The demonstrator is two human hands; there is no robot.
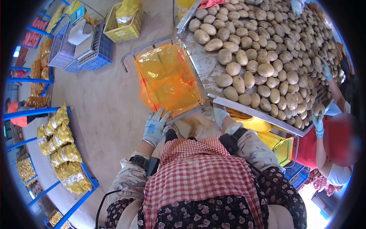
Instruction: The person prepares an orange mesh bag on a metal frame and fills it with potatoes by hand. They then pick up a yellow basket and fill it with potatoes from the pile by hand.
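An orange mesh bag [167,80] hangs over a metal frame [187,113] beside the bench [244,100], its sheer side spread wide and a bar showing through near the top. The person's left hand [154,126], in a pale blue glove with printing on the back, lies on the bag's near left corner, fingers extended and slightly apart; whether the thumb pinches the mesh I can't tell. The right hand [219,114], gloved too, is at the bag's near right corner, close by the bench's metal rim. Its fingers are blurred and partly hidden, so I can't say whether they grip.

The bench is heaped with potatoes [265,70], thick toward the far side and thinner at the corner nearest the bag, where bare, dirty surface shows. On the right a co-worker's gloved hand [318,121] holds a single potato [319,110] upright; another gloved hand [327,71] reaches in at the heap's edge.

Under the bench's near edge, a yellow basket [284,149] stands near yellow mesh material [259,124], with a blue crate [296,175] below it. Across the floor, a yellow crate [124,33] holds a filled yellow bag [127,13], next to blue crates [97,51]. Plump yellow mesh bags [65,154] line a blue rack [89,179] on the left.
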